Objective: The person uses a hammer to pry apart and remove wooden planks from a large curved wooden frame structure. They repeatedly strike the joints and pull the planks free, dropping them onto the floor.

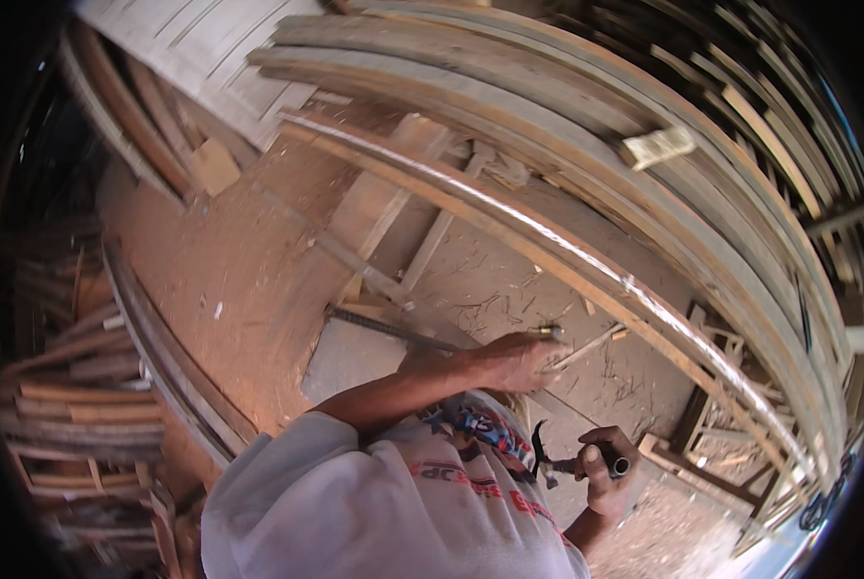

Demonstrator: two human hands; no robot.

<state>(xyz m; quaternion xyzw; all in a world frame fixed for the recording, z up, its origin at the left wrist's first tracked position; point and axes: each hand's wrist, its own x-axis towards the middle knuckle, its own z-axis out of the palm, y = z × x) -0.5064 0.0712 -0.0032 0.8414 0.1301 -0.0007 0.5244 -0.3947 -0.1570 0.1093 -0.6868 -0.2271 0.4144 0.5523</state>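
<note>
Right hand (609, 473) closed round hammer (551, 468); left hand (515, 363) curled, hold unclear; planks (548, 104) beside brown floor (210, 275).

Wood slivers (494, 314) on brown floor (200, 289)

hammer (567, 467): dark | shirt (355, 492): white, red-and-blue patterned | ground (210, 289): reddish-brown | boards (451, 89): grey-brown | panel (210, 48): white

Woodworking wkshp, by the look of it: long boards (548, 101) stacked toward top R, narrow wood strips (769, 125) piled beyond, more timber (84, 415) heaped far L. Dusty reddish-brown floor (210, 270) w/ wood scraps (497, 314) strewn abt. White panelled board (200, 43) up top L. Claw hammer (560, 468) in R hand (605, 473) fits carpentry too.
</note>
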